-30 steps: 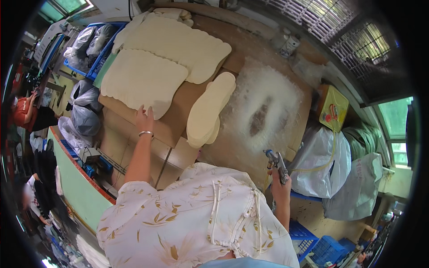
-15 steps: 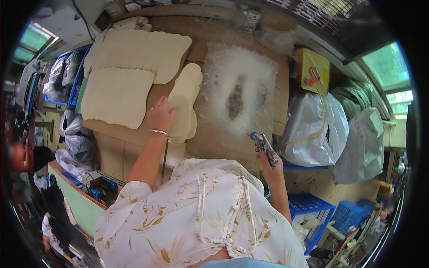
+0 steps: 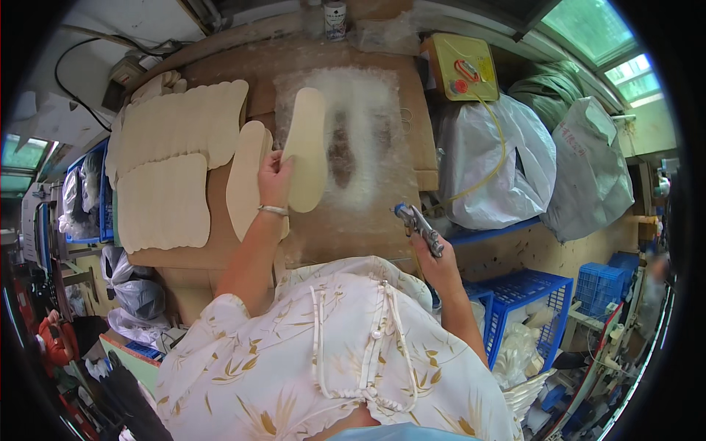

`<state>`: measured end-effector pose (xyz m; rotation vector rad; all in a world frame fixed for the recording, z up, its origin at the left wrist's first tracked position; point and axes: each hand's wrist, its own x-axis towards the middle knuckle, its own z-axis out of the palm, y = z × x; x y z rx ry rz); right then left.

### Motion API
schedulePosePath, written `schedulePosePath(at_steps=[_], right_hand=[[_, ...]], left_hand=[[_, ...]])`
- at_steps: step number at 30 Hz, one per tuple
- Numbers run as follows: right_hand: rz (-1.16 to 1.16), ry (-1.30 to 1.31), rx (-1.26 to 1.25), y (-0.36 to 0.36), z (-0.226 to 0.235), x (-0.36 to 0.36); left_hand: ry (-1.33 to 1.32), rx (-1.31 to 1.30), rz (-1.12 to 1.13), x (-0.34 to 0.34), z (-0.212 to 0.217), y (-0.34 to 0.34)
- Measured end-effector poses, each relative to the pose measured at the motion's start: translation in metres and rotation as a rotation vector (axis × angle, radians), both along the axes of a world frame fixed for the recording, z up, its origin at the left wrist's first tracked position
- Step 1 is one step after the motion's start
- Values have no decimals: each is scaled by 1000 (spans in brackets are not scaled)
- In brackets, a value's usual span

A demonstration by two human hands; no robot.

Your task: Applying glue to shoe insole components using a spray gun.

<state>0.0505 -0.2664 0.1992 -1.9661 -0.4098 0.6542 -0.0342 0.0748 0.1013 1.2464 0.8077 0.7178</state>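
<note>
My left hand (image 3: 273, 180) grips a cream foam insole (image 3: 307, 147) by its near end and holds it over the white-dusted patch (image 3: 368, 117) of the cardboard-covered bench (image 3: 346, 228). A small stack of the same insoles (image 3: 246, 176) lies just left of that hand. My right hand (image 3: 434, 261) is closed round a metal spray gun (image 3: 416, 224), its nozzle pointing up-left toward the dusted patch. A silver bracelet sits on my left wrist.
Rows of cream insoles (image 3: 169, 165) lie spread at the bench's left. A yellow box (image 3: 460, 66) and a can (image 3: 335, 18) stand at the back. Grey plastic bags (image 3: 507, 158) and blue crates (image 3: 526, 301) crowd the right side; more bags and clutter fill the left.
My left hand left the insole stack, took up one insole and carried it right over the dusted patch. The spray gun rose toward the bench. My head turned, shifting the view.
</note>
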Motion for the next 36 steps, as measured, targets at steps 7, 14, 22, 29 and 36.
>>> schedulePosePath(at_steps=[7, 14, 22, 29, 36], right_hand=[[-33, -16, -10, -17, -3, -8], [-28, -32, 46, -13, -2, -3], [112, -142, 65, 75, 35, 10], [35, -187, 17, 92, 31, 16], [2, -215, 55, 90, 25, 14]], left_hand=[[9, -524, 33, 72, -100, -24], [255, -700, -43, 40, -81, -73], [184, -869, -98, 24, -98, -98], [293, -783, -166, 20, -101, -94], [327, -784, -198, 18, -98, -91]])
